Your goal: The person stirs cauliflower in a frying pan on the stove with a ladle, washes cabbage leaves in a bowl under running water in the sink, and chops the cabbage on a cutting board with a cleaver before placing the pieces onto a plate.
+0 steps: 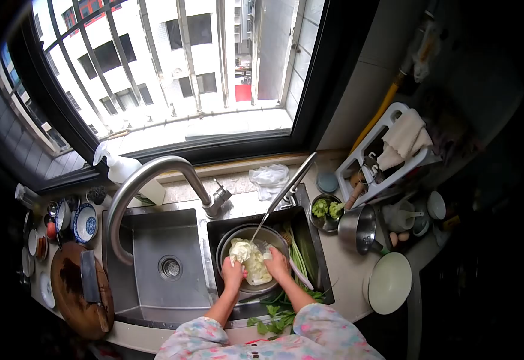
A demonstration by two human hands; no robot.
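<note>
Inside the right sink basin stands a round metal bowl [221, 252] holding pale cabbage leaves [256, 270]. A thin stream of water runs down into it from a slim faucet [295, 180]. My left hand [233, 276] is closed around a crumpled whitish cabbage leaf at the bowl's left side. At the right side, the fingers of my right hand [277, 264] are closed on a pale leaf piece, partly hidden by the hand. Long green stalks [298, 258] lie beside the bowl, and leafy greens [277, 321] hang over the sink's front edge.
A large curved faucet [154, 165] arches over the left basin [148, 252]. On the left, a cleaver [90, 276] lies on a round chopping board [70, 282]. To the right are broccoli in a bowl [326, 209], a metal pot [355, 231] and a pale basin [389, 282].
</note>
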